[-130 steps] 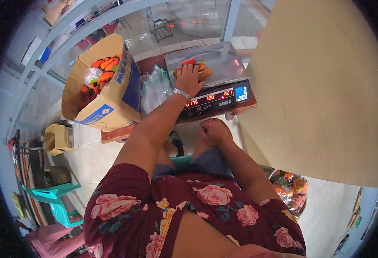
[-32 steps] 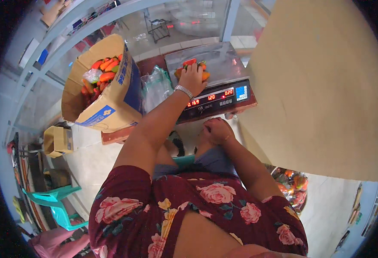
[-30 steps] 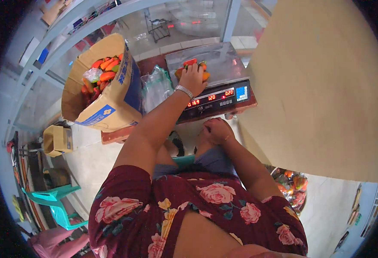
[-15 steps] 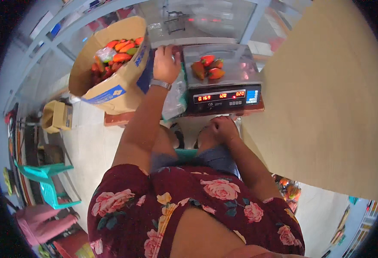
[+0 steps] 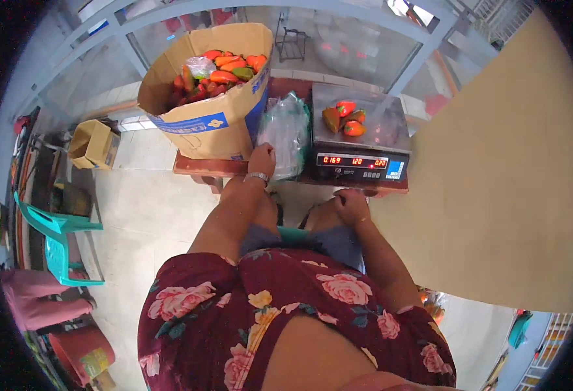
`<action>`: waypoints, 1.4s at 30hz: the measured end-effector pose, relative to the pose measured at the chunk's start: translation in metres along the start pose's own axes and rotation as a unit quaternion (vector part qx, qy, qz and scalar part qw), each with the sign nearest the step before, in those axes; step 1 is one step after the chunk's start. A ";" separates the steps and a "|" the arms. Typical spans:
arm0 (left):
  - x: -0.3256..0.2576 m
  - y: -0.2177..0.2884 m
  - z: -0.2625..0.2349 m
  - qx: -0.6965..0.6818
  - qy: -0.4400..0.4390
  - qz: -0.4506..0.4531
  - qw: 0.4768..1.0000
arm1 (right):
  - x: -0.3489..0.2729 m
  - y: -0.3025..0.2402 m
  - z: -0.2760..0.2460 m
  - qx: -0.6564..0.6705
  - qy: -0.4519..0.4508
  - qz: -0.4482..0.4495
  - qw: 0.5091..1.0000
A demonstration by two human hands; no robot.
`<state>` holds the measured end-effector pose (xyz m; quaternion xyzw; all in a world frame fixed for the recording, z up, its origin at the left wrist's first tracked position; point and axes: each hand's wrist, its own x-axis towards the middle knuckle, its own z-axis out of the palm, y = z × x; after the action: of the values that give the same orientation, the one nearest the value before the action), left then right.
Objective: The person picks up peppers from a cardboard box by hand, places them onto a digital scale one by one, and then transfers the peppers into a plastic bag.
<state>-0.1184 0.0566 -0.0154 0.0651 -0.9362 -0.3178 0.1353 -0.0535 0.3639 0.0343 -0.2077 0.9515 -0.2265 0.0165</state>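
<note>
Plastic bags [image 5: 286, 133], a clear bundle, lie on the low wooden bench [image 5: 198, 166] between the cardboard box [image 5: 202, 120] and the digital scale [image 5: 359, 140]. Head view: left hand [image 5: 262, 158] rests on the lower left edge of the bundle, fingers curled onto the plastic; whether it pinches a bag cannot be told. Wristband on that wrist. Right hand [image 5: 350, 205] sits loosely closed on the person's knee, holding nothing visible, just below the scale's front. Peppers [image 5: 344, 118], red and orange, lie on the scale pan. Box is filled with more peppers [image 5: 218, 68]. Turquoise plastic chair [image 5: 55, 238] stands well apart, far left.
</note>
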 end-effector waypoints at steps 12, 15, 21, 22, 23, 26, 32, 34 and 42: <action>-0.009 0.018 0.015 0.099 -0.142 0.052 0.984 | -0.004 0.013 0.019 -0.052 0.049 -0.018 0.997; -0.001 -0.001 0.013 -0.051 0.001 -0.062 0.997 | -0.001 -0.013 0.009 -0.035 0.038 -0.035 0.998; 0.030 0.082 -0.088 -0.206 0.192 0.146 0.948 | -0.015 -0.004 0.002 -0.024 0.052 -0.005 0.998; 0.036 0.085 -0.104 -0.201 0.193 0.148 0.949 | -0.014 -0.009 0.002 -0.020 0.054 -0.007 0.998; 0.041 0.087 -0.117 -0.198 0.172 0.122 0.957 | -0.013 -0.012 0.003 -0.038 0.037 0.023 0.998; 0.060 0.079 -0.142 -0.203 0.162 0.137 0.956 | -0.004 -0.024 -0.003 -0.075 -0.042 0.056 0.995; 0.048 0.120 -0.204 -0.362 0.036 0.160 0.918 | 0.048 -0.029 0.008 0.435 -0.059 0.069 0.896; 0.016 0.141 -0.242 -0.567 -0.056 0.071 0.818 | 0.065 -0.082 -0.015 0.613 -0.114 0.210 0.753; -0.064 0.110 -0.324 -0.614 -0.080 0.071 0.782 | 0.095 -0.205 -0.058 0.875 -0.268 -0.033 0.402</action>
<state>0.0345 -0.0303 0.2845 -0.1241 -0.5523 -0.8190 0.0936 -0.0678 0.1842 0.1819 -0.1609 0.1727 -0.8685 0.4360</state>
